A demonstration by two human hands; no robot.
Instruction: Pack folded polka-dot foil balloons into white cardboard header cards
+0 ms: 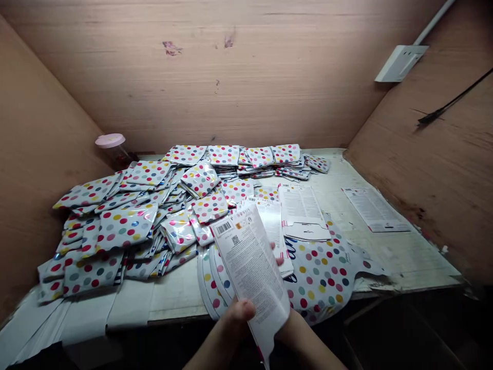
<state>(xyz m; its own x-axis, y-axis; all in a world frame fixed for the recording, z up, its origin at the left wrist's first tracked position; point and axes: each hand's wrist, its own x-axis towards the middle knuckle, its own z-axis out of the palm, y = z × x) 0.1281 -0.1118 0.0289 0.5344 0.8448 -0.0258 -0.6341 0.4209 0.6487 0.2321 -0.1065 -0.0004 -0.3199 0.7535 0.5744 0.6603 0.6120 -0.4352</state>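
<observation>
The left hand's thumb (243, 310) presses on the face of a printed card (250, 272) bearing a barcode and QR code, while the right hand's fingers (279, 255) curl round from behind its edge; the left hand (227, 330) and right hand (297, 330) hold the card between them, above the worktop. Just below lies a flat polka-dot foil balloon (321, 272), with a stack of printed sheets (271, 226) beside the card. A heap of folded polka-dot balloons (127, 226) spreads left and back across the worktop (408, 262). Farther right lies a loose printed sheet (375, 209), and a pink-lidded jar (113, 148) stands at the back left corner.
</observation>
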